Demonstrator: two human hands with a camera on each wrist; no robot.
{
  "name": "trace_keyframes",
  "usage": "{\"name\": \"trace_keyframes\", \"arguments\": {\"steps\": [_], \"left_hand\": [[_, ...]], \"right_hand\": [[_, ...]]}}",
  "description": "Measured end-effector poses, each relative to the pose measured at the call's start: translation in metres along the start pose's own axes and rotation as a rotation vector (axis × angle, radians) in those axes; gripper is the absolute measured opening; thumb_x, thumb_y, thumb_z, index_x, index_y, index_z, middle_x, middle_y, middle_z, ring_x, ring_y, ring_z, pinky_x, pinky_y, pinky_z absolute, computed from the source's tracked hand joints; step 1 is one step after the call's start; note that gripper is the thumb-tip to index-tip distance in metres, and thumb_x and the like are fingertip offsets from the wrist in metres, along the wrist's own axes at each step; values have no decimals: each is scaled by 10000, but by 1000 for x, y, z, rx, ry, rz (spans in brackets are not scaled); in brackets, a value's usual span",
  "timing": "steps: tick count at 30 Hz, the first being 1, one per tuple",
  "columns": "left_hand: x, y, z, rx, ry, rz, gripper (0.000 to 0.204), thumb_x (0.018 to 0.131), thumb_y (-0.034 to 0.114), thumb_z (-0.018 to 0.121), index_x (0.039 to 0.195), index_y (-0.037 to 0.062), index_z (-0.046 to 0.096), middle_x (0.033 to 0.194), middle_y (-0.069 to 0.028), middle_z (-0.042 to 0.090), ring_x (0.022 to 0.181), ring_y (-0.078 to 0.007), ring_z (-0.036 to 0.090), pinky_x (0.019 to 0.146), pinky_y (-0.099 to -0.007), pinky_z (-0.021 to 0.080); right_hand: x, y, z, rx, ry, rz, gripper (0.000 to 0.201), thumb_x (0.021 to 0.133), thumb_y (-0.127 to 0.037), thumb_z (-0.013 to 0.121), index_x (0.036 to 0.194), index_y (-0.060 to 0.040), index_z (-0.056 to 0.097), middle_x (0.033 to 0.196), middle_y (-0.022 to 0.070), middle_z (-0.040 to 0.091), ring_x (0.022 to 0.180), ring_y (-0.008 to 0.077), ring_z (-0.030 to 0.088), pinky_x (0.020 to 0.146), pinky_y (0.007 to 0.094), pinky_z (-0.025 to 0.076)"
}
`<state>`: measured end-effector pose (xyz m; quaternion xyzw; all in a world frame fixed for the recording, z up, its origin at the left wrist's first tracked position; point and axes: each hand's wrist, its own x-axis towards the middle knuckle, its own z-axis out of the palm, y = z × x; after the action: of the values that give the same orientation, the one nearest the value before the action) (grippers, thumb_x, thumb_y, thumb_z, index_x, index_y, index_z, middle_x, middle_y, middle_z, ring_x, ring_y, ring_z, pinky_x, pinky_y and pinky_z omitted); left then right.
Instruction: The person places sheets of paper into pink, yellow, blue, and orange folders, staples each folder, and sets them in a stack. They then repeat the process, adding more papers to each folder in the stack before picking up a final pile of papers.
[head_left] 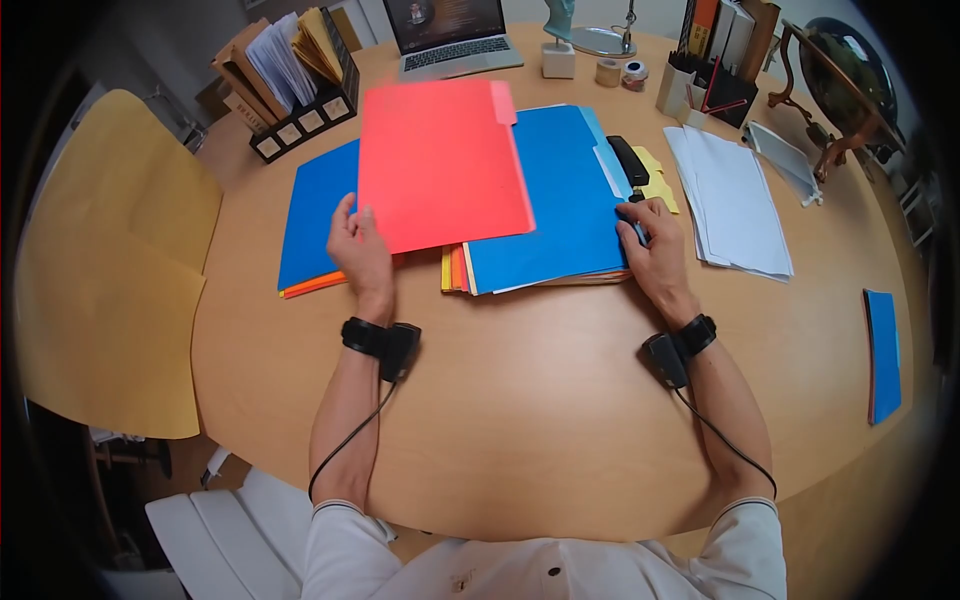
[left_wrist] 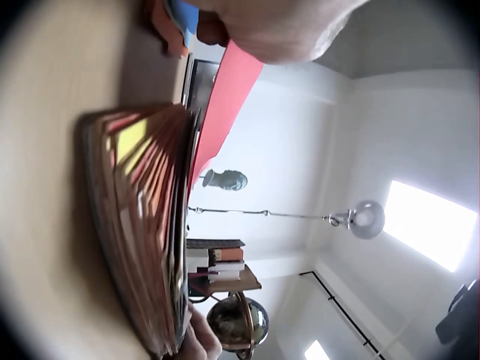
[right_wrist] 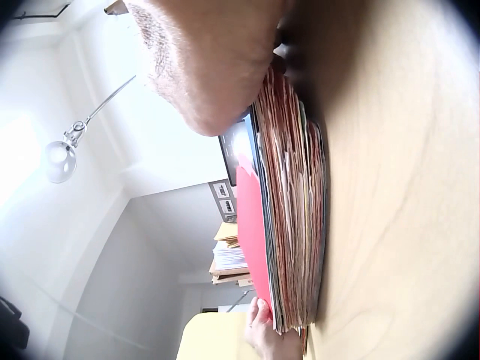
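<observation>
My left hand (head_left: pixel 360 250) pinches a red tabbed file folder (head_left: pixel 440 165) at its lower left edge. The folder is raised and overlaps two piles in the head view. Under its right side lies a thick stack of folders (head_left: pixel 550 200) with a blue one on top; the left wrist view shows its many layered edges (left_wrist: pixel 142 217). At that stack's lower right corner, my right hand (head_left: pixel 655 250) grips the edge, thumb over the blue cover. Partly covered by the red folder, a second blue-topped pile (head_left: pixel 315 220) sits to the left, orange edges showing below.
Behind the stack are a laptop (head_left: pixel 455 45), a file holder (head_left: pixel 305 125) and a small bust (head_left: pixel 559 40). White papers (head_left: pixel 730 200), a black stapler (head_left: pixel 628 160) and a globe (head_left: pixel 850 80) stand right. A blue item (head_left: pixel 882 355) lies near the right edge.
</observation>
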<state>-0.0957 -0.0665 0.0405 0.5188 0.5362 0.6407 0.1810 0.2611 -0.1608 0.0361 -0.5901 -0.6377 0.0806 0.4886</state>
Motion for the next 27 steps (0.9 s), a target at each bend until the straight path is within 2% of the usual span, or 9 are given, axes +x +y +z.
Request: {"name": "trace_keyframes", "arguments": {"steps": [2, 6, 8, 15, 17, 21, 24, 26, 27], "left_hand": [[13, -12, -12, -33, 65, -146, 336, 1018, 80, 611, 1304, -96, 598, 877, -28, 694, 820, -59, 629, 758, -214, 510], [33, -39, -32, -41, 107, -143, 281, 1014, 85, 624, 1222, -103, 648, 929, -52, 714, 814, -79, 638, 747, -229, 520], [38, -44, -38, -129, 160, -135, 244, 998, 80, 649, 1134, -116, 696, 899, -38, 700, 770, -80, 594, 684, -260, 498], [60, -58, -73, -15, 284, -79, 193, 962, 63, 671, 1037, -104, 732, 908, -68, 733, 803, -115, 649, 722, -276, 526], [65, -62, -84, 75, 358, -96, 202, 939, 80, 691, 1021, -99, 739, 888, -91, 740, 795, -134, 658, 727, -296, 531], [75, -76, -107, 197, 393, -106, 229, 930, 123, 705, 1015, -85, 745, 884, -112, 747, 785, -157, 669, 715, -322, 535], [77, -86, -118, 265, 429, -61, 249, 940, 159, 697, 1027, -71, 737, 853, -118, 742, 781, -202, 676, 751, -352, 536], [77, -83, -119, 685, 464, 200, 261, 976, 192, 658, 1023, -53, 735, 947, -109, 743, 872, -197, 667, 791, -354, 526], [75, -79, -112, 672, 449, 197, 261, 976, 192, 658, 1023, -53, 735, 947, -109, 743, 872, -197, 667, 791, -354, 526]], "right_hand": [[0, -1, 0, -2, 13, 34, 202, 880, -43, 695, 1073, 14, 709, 949, 126, 604, 840, 274, 616, 715, 364, 500], [0, 6, 4, -3, 51, -30, 212, 871, -41, 705, 1075, 15, 709, 955, 133, 603, 840, 267, 615, 711, 356, 501], [0, 5, 4, -1, 44, -13, 221, 865, -41, 713, 1078, 17, 709, 950, 131, 600, 815, 251, 597, 710, 346, 499], [0, 5, 2, 15, 42, 37, 232, 876, -41, 715, 1102, 10, 706, 974, 110, 607, 728, 199, 553, 659, 317, 487], [-1, 4, 1, 51, 40, 75, 236, 890, -25, 698, 1123, 10, 700, 999, 112, 614, 733, 182, 585, 653, 299, 494], [-1, 11, 5, 135, 86, 104, 226, 907, -4, 660, 1130, 19, 693, 1035, 122, 635, 764, 185, 638, 675, 293, 515], [-1, 27, 8, 187, 136, 105, 232, 929, -7, 611, 1144, 31, 691, 1094, 152, 676, 823, 215, 688, 719, 305, 541], [0, 30, 9, 190, 152, 100, 258, 941, -23, 577, 1163, 39, 693, 1084, 171, 720, 836, 234, 700, 740, 322, 550], [1, 29, 6, 173, 161, 106, 258, 941, -23, 577, 1163, 39, 693, 1084, 171, 720, 836, 234, 700, 740, 322, 550]]}}
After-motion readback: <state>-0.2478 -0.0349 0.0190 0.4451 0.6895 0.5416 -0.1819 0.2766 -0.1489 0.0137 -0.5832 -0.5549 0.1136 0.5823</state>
